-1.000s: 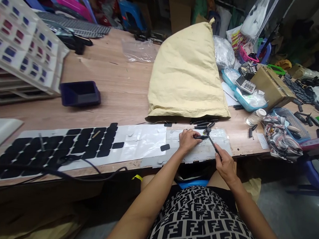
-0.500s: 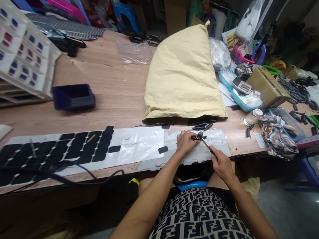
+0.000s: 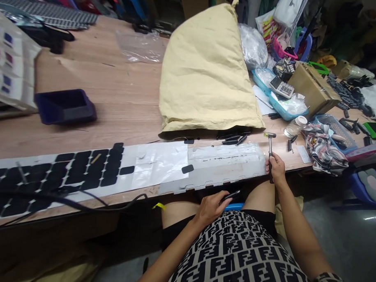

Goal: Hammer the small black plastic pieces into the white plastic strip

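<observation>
My right hand [image 3: 276, 167] grips the black handle of a small hammer [image 3: 270, 143] at the table's front edge; its head points away over the wood. Below the table edge, over my lap, my left hand [image 3: 210, 206] is closed on a thin black part [image 3: 231, 196]. A long white sheet [image 3: 162, 162] lies along the front of the table, with several black pads [image 3: 82, 170] stuck on its left half and one loose pad [image 3: 187, 169] near the middle. More thin black parts [image 3: 233, 138] lie at the foot of a big tan sack [image 3: 205, 71].
A dark blue tray [image 3: 64, 106] sits left of the sack. At the right are a cardboard box [image 3: 313, 88], a blue basket with a calculator [image 3: 280, 87], a small jar [image 3: 295, 126], a patterned cloth [image 3: 325, 148]. A black cable [image 3: 81, 197] crosses the sheet.
My left hand has left the sheet and dropped to my lap with the black part. My right hand has swung the hammer out to the right edge of the sheet.
</observation>
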The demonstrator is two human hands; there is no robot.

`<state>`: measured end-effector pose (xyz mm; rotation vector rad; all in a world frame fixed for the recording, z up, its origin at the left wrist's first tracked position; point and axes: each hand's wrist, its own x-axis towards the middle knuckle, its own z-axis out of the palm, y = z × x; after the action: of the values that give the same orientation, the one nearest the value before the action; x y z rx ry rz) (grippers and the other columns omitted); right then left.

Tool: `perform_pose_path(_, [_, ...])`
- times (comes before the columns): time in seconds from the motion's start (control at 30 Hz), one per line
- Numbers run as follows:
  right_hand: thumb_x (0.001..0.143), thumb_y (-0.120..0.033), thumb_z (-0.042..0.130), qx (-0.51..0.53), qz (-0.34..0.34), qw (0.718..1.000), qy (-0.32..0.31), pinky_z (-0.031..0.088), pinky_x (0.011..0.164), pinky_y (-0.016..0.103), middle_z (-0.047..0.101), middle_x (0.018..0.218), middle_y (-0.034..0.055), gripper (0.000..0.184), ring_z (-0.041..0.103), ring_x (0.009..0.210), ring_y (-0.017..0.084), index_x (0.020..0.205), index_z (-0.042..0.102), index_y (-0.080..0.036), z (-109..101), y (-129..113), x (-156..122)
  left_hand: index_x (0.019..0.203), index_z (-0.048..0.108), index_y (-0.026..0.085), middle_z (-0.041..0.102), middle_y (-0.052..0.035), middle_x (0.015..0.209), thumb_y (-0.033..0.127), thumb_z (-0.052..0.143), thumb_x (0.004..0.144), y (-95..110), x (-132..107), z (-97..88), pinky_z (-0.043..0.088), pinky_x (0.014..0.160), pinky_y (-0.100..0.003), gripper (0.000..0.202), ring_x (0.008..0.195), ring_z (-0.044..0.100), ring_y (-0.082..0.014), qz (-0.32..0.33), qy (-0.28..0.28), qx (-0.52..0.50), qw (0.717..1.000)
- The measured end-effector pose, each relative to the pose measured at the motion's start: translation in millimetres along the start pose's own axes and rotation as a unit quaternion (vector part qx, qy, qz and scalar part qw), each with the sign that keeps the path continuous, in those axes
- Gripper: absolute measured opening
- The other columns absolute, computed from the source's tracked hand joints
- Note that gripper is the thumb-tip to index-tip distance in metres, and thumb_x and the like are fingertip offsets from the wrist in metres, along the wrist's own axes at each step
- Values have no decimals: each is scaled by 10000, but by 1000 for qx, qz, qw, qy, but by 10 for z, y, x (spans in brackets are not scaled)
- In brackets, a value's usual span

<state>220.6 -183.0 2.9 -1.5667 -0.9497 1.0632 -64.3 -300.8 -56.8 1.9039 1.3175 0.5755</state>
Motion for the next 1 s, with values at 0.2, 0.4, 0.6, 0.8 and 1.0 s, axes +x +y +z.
perform_pose_path(0.2, [783, -418, 628, 2, -1, 999, -43, 378, 331, 206, 555, 631, -67, 493, 455, 411, 84, 1198, 605, -154, -16, -21, -19, 1337, 630, 274, 748, -117, 1102, 397, 497, 990, -225, 163, 158, 515, 862, -374, 391, 1051, 695, -295, -206, -102, 154, 961])
perform_pose_path(0.4, [806, -420, 617, 4, -13, 999, -43, 382, 328, 198, 554, 633, -70, 492, 460, 414, 80, 1223, 592, -160, -25, 8, -29, 1200, 705, 292, 752, -13, 881, 389, 592, 935, 267, 425, -232, 504, 737, -280, 304, 807, 694, -192, -15, -83, 38, 996])
perform_pose_path(0.6, [813, -434, 604, -1, -18, 999, -42, 381, 326, 192, 548, 631, -74, 498, 458, 403, 75, 1232, 584, -165, -28, 43, -24, 1123, 711, 211, 660, -83, 1022, 279, 583, 932, 283, 1487, -692, 485, 814, -339, 240, 949, 604, -238, 3, 197, 130, 972])
perform_pose_path(0.8, [816, -448, 600, -6, -19, 999, -40, 385, 328, 195, 545, 632, -70, 501, 458, 406, 77, 1220, 586, -153, 0, 5, -79, 1012, 693, 207, 591, -116, 1066, 281, 657, 884, 85, 1935, -755, 427, 889, -416, 153, 1060, 510, -314, -31, 170, 187, 967])
perform_pose_path(1.0, [821, -446, 603, 0, -22, 999, -33, 381, 329, 196, 541, 637, -68, 527, 454, 406, 78, 1258, 581, -152, -2, 31, -70, 1001, 649, 235, 662, -73, 1006, 312, 675, 890, 113, 1540, -738, 377, 891, -412, 138, 1025, 515, -290, 4, 150, 152, 977])
